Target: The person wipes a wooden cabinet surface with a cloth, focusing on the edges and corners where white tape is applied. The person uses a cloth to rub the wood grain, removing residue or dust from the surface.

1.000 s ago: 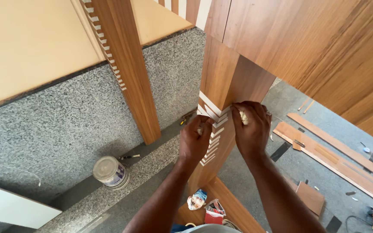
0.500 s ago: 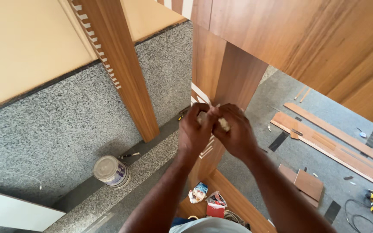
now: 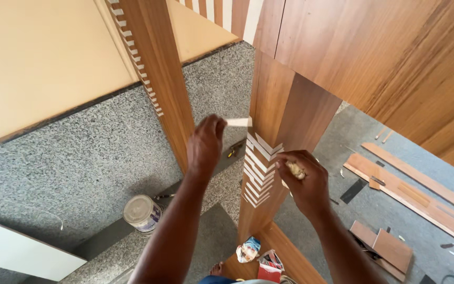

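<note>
A tall wooden post (image 3: 285, 115) stands in front of me, its corner edge covered by several pale strips of masking tape (image 3: 260, 167) laid in a chevron stack. My left hand (image 3: 206, 144) pinches one end of a short pale tape strip (image 3: 238, 122) that reaches to the post's left face, just above the stack. My right hand (image 3: 301, 181) is closed on a crumpled pale wad of tape (image 3: 296, 169) at the post's right face, level with the stack.
A second wooden post with taped edge (image 3: 156, 79) leans at the left. A white tin can (image 3: 142, 212) stands on the grey speckled floor. Wood planks (image 3: 411, 197) and offcuts (image 3: 384, 247) lie at the right. Crumpled packets (image 3: 261, 257) lie at the post's foot.
My hands were together at the post's corner; now they have parted, the left pulling a tape strip out leftward, the right drawing down and right with the wad.
</note>
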